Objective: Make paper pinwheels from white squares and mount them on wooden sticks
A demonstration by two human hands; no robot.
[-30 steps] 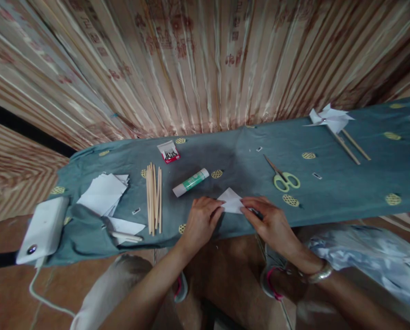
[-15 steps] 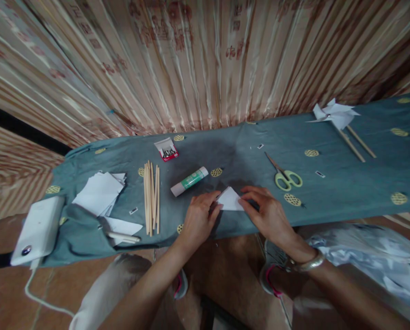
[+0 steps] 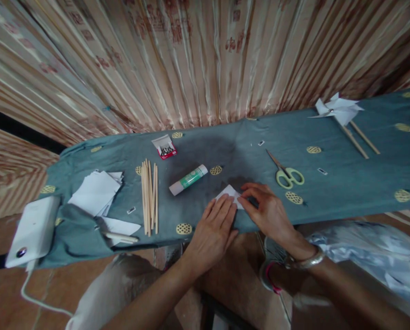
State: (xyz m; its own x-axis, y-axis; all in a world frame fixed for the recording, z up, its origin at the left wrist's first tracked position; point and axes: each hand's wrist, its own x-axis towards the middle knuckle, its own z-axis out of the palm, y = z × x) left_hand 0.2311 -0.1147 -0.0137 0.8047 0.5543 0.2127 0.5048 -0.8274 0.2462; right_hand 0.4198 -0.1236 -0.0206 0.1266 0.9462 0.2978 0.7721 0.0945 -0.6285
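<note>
A small folded white paper (image 3: 229, 190) lies at the front edge of the green cloth-covered table. My left hand (image 3: 213, 229) is laid flat over its lower left part, fingers stretched out and covering much of it. The thumb and index finger of my right hand (image 3: 268, 213) pinch the paper's right corner. Behind my left hand rests a green and white glue stick (image 3: 189, 179). Scissors with light green handles (image 3: 286, 174) lie partly open beyond my right hand.
Left of the glue are wooden sticks (image 3: 150, 197), a red box of metal pins (image 3: 166, 149), white paper sheets (image 3: 95, 192) and a white device with a cable (image 3: 33, 229). Paper pinwheels on sticks (image 3: 342, 110) lie at the back right, before a curtain (image 3: 205, 64).
My left hand has moved right and flattened over the paper, where it earlier pinched the left corner. My right hand has stayed at the right corner.
</note>
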